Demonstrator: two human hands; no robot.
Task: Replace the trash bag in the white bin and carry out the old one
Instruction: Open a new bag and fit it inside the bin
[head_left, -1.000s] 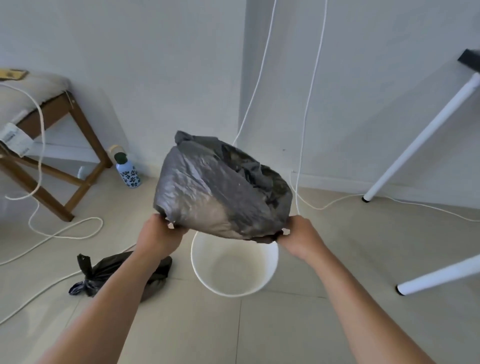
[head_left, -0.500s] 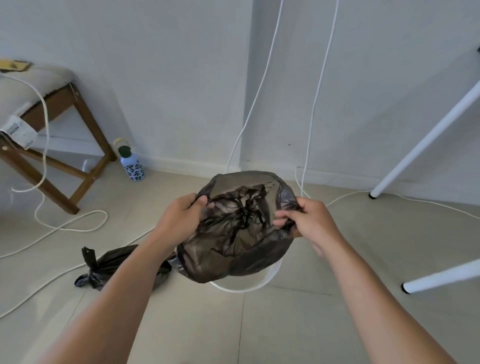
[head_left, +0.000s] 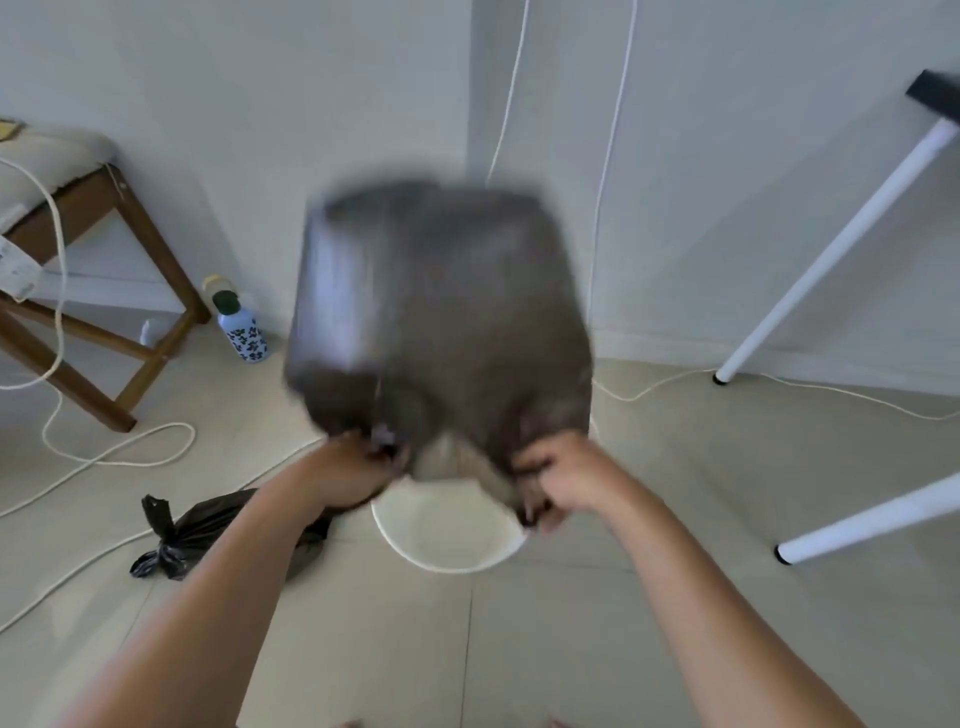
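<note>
Both my hands, left (head_left: 353, 470) and right (head_left: 563, 486), fingers clenched on the billowing grey trash bag (head_left: 441, 317) above the white bin (head_left: 447, 545), risk losing its thin rim mid-shake.

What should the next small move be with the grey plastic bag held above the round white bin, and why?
Probably lower the billowed grey plastic bag into the round white bin. Both the left hand and right hand grip its edge above the unlined bin, and the tied black bag already lies on the floor.
</note>
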